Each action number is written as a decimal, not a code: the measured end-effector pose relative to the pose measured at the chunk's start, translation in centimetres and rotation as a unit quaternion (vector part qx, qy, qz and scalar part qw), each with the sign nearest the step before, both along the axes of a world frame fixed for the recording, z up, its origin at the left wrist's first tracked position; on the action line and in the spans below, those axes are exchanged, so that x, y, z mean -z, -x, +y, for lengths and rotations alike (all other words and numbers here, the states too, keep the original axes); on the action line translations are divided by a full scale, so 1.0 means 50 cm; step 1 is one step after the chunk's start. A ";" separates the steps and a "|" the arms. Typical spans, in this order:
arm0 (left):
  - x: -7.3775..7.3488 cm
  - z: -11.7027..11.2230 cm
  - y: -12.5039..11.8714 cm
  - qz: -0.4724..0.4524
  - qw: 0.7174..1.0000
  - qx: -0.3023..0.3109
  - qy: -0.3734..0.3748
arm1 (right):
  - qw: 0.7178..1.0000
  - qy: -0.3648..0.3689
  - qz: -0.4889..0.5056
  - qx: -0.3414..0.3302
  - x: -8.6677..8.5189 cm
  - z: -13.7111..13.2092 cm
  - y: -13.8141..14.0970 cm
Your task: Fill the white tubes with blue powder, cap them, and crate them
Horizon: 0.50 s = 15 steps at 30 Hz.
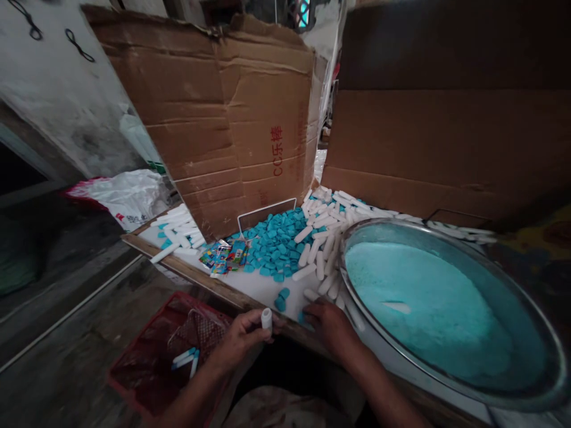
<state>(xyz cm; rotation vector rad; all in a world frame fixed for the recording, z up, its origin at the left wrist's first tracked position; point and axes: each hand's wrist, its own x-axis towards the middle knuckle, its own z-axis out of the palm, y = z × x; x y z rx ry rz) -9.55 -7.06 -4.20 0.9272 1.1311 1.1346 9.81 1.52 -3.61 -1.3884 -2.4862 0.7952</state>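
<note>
My left hand is closed around a small white plastic tube, held upright with its open mouth facing up. On the white tabletop, my right hand has its fingertips at a blue cap, pinching or touching it; the fingers partly cover the cap. A few more blue caps lie just beyond, between my hands. Farther back is a heap of blue caps, and beside it a pile of white tubes leans toward the basin.
A large metal basin with pale blue powder and a white scoop-like piece stands right. Printed packets and more white tubes lie left. Cardboard sheets wall the back. A red crate below holds several capped tubes.
</note>
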 end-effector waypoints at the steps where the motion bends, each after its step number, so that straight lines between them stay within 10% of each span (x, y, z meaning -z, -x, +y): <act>1: -0.002 -0.003 0.008 0.011 1.000 -0.007 0.001 | 0.999 -0.027 -0.042 -0.006 -0.003 0.005 0.008; 7: -0.004 -0.010 0.024 0.038 0.998 -0.040 0.017 | 0.977 -0.140 -0.112 -0.114 -0.006 0.047 0.084; 15: 0.008 0.002 0.034 0.092 0.995 -0.041 -0.003 | 0.988 -0.088 -0.059 -0.112 0.005 0.055 0.091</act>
